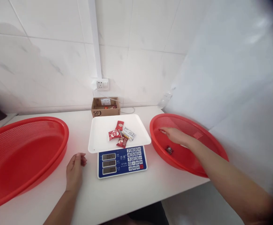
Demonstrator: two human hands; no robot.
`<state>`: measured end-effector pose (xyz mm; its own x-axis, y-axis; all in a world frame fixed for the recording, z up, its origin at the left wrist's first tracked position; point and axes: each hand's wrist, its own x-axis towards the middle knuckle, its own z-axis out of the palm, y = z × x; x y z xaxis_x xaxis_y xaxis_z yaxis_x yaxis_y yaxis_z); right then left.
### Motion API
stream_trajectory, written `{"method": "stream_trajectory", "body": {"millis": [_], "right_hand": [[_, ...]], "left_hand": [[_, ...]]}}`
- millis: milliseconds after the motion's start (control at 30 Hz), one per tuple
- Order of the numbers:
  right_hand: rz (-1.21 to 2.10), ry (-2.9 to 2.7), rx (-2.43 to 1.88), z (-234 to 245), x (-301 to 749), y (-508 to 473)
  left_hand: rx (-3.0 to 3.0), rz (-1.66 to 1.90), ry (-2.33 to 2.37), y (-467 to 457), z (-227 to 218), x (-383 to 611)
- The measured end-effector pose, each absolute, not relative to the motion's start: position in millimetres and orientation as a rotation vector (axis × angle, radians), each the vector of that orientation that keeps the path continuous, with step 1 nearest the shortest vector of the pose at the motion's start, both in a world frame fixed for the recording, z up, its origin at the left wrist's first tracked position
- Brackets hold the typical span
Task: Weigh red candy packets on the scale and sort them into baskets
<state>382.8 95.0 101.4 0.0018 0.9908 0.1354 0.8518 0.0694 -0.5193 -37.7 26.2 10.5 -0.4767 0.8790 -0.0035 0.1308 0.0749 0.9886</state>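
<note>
Hovering right hand (175, 136), oval mesh basket (168, 116), pillow-shaped packets (115, 134)

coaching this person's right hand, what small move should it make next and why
Probably lower the right hand toward the small dark packet: the hand is over the right-hand red basket, and that packet lies close by on its floor.

Bright, soft light; dark right-hand corners

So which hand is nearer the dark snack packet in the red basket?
Right: the right hand is over the basket, near the packet; the left hand is left of the digital scale.
</note>
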Motion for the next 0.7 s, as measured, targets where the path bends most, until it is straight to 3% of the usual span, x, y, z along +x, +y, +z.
{"method": "stream_trajectory", "body": {"millis": [267,700], "right_hand": [[0.451,-1.855,-1.602,141.6,325.2,52.7],[0.507,-1.915,-1.347,100.1,235.7,93.0]], "left_hand": [[1.037,1.457,1.668,25.1,14.5,-34.0],[1.098,1.416,1.685,23.0,12.0,-36.4]]}}
